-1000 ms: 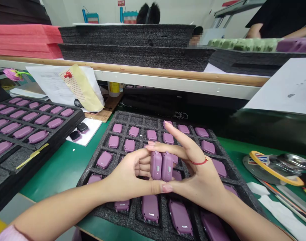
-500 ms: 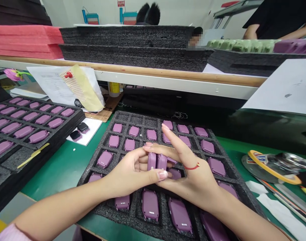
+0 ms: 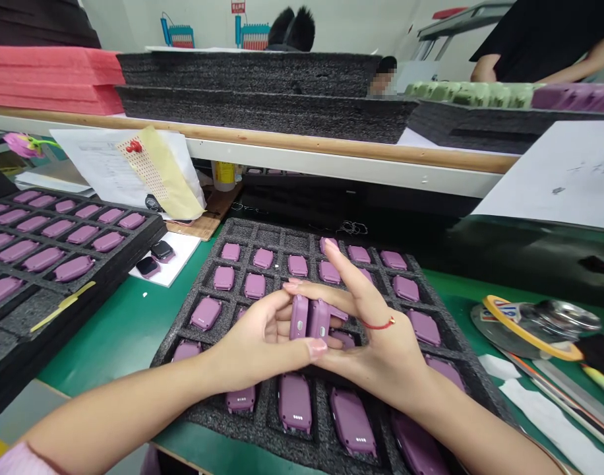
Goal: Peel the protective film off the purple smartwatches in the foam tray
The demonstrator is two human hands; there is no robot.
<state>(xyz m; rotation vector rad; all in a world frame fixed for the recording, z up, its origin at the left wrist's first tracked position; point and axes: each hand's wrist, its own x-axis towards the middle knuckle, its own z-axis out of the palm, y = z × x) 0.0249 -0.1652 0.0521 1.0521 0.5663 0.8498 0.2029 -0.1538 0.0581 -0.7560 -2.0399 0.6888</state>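
Two purple watch cases (image 3: 319, 321) stand on edge side by side between my hands, their narrow sides with small oval openings facing me. My left hand (image 3: 260, 333) is closed around them from the left, its thumb lying across in front. From the right, my right hand (image 3: 378, 336) grips them too, with its index finger stretched upward; part of another purple piece shows by its fingers. Below my hands lies a black foam tray (image 3: 210, 359), its pockets holding many purple watch cases (image 3: 295, 401), some with small metal contacts showing. My hands hide the tray's middle.
At left stands another foam tray (image 3: 156, 234) of purple cases, near two dark-faced watches (image 3: 147, 266) on white paper. At right lie a yellow ring-shaped tool (image 3: 529, 333) and white scraps (image 3: 549, 419). A shelf edge (image 3: 292, 150) with stacked foam crosses behind; a person is beyond.
The two held cases have tilted slightly, so their oval side openings now show more clearly. My left thumb has slid down a little. The view has shifted slightly.
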